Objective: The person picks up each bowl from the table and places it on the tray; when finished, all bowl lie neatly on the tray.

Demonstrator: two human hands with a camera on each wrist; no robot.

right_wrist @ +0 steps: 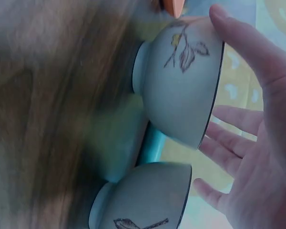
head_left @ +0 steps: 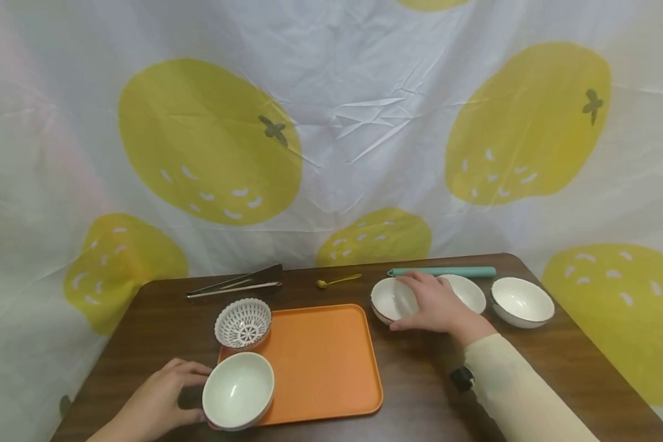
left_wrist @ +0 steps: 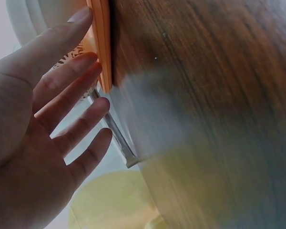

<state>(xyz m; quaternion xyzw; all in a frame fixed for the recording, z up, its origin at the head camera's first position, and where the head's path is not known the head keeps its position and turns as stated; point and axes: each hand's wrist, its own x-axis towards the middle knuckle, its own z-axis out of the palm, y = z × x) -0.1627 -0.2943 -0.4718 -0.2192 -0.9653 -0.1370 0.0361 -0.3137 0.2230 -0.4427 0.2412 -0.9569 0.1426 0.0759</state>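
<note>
Sprig-printed bowl: upright on the tabletop, right of the orange tray, just beside a second white bowl.

Right hand: grip set wide across the bowl, thumb at the near rim, fingers curved round the far side; firmness of hold cannot be told.

Left hand: grip wide, fingers loosely extended beside the pale green bowl at the tray's front left corner; contact unclear.

Handling (judged): glazed ceramic, stiff, modest weight, slick, chips if knocked. Dark-edged rim likely the weakest part. Best hold: thumb and fingers opposed on the outer wall, just under the rim. Close neighbour limits finger room on the right.
</note>
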